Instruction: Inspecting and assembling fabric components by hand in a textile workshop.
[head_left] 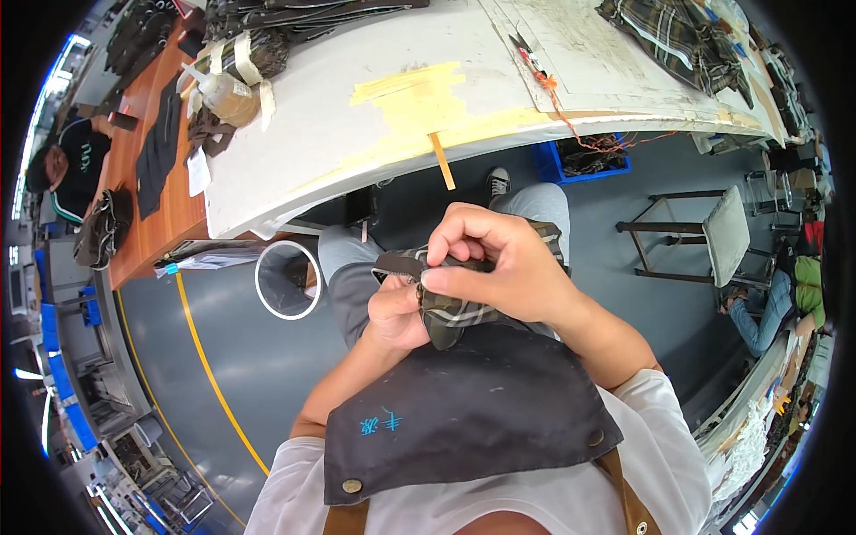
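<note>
A dark plaid fabric piece [455, 312] with a brown band along one edge is held in front of my apron, over my lap. My left hand [397, 314] pinches its left edge from below. At the same edge, my right hand [513, 267] is closed with thumb and bent fingers on the fabric, close to the left thumb. Between the fingertips, any small item is too hidden to make out. The rest of the piece hangs below my right hand, partly covered by it. A dark apron [464, 419] lies across my chest below both hands.
Ahead is a white worktable [312, 116] with yellow tape, a glue bottle [230, 98], red-handled snips [526, 55] on an orange cord and plaid fabric [682, 40]. A white-rimmed bin [260, 281], blue crate [550, 162] and stool [727, 236] stand around. Another person [762, 325] sits at right.
</note>
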A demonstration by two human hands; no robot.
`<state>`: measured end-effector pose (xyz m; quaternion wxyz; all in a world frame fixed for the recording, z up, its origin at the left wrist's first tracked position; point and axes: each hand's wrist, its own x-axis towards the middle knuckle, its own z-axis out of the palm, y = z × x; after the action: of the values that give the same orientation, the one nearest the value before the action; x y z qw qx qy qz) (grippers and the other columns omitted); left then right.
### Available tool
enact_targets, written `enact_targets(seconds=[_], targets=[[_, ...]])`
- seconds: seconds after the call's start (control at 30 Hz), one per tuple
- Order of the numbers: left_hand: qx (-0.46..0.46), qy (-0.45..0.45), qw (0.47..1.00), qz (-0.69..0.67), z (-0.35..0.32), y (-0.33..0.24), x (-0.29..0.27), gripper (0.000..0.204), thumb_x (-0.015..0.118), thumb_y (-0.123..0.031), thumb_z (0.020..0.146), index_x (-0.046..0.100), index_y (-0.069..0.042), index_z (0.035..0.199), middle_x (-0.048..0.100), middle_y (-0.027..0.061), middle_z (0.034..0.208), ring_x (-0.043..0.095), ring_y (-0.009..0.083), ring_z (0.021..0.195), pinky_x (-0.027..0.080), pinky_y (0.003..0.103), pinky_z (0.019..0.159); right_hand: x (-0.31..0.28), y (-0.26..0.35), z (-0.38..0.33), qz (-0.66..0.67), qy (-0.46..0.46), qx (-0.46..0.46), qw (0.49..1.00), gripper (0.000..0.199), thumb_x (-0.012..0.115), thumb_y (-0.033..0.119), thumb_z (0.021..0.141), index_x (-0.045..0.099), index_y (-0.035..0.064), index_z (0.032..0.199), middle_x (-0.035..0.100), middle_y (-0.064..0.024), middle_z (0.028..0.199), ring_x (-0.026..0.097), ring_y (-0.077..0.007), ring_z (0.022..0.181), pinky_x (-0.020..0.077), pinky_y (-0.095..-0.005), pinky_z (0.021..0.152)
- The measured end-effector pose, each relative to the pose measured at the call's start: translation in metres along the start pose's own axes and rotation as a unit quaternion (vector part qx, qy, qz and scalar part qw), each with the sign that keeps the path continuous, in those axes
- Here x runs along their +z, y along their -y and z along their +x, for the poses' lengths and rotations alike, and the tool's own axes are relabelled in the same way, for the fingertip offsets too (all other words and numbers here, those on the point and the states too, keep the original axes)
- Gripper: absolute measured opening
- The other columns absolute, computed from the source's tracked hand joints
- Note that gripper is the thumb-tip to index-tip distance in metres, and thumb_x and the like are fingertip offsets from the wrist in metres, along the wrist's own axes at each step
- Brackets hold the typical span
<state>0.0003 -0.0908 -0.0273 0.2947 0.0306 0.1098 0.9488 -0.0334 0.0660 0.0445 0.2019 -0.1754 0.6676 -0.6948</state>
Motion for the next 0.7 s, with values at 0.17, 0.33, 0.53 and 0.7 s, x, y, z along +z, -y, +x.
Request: enact_targets(seconds=[0.17, 0.33, 0.53, 0.7], targets=[[-0.011, 0.002, 1.000, -0.019, -0.001, 0.001, -0.008, 0.055, 0.066, -0.021, 0.076, 0.043, 0.004, 0.119, 0.050, 0.0151, 0.116, 0.053, 0.0258, 0.106, 0.043, 0.041, 0.092, 0.007, -0.005, 0.003, 0.181, 0.011, 0.065, 0.981, 0.015, 0.065, 0.007, 0.080, 0.056, 0.0025, 0.091, 0.039, 0.0061, 0.074, 0.038, -0.0015, 0.068, 0.0362, -0.0176, 0.065], [0.051, 0.030, 0.998, 0.003, 0.005, 0.006, 0.009, 0.053, 0.063, -0.026, 0.078, 0.043, 0.005, 0.115, 0.051, 0.0147, 0.110, 0.054, 0.0245, 0.102, 0.045, 0.039, 0.090, 0.004, -0.001, 0.003, 0.146, 0.031, 0.063, 0.987, 0.019, 0.061, 0.006, 0.082, 0.057, 0.0021, 0.100, 0.043, 0.0055, 0.078, 0.041, -0.0023, 0.070, 0.0365, -0.0170, 0.067], [0.034, 0.024, 0.998, -0.044, 0.003, 0.001, 0.007, 0.054, 0.062, -0.030, 0.077, 0.043, 0.006, 0.113, 0.052, 0.0139, 0.106, 0.055, 0.0243, 0.100, 0.046, 0.038, 0.089, 0.005, -0.007, -0.001, 0.228, 0.033, 0.029, 0.973, 0.029, 0.059, 0.006, 0.082, 0.055, -0.0005, 0.110, 0.045, 0.0026, 0.086, 0.043, -0.0042, 0.082, 0.0370, -0.0192, 0.077], [0.032, 0.027, 0.992, -0.123, 0.000, 0.003, 0.003, 0.055, 0.061, -0.031, 0.074, 0.045, 0.006, 0.112, 0.051, 0.0174, 0.112, 0.054, 0.0271, 0.103, 0.045, 0.041, 0.090, -0.006, -0.007, -0.005, 0.307, 0.079, 0.066, 0.946, 0.036, 0.060, 0.005, 0.080, 0.051, -0.0018, 0.114, 0.048, 0.0001, 0.093, 0.045, -0.0071, 0.090, 0.0383, -0.0222, 0.083]])
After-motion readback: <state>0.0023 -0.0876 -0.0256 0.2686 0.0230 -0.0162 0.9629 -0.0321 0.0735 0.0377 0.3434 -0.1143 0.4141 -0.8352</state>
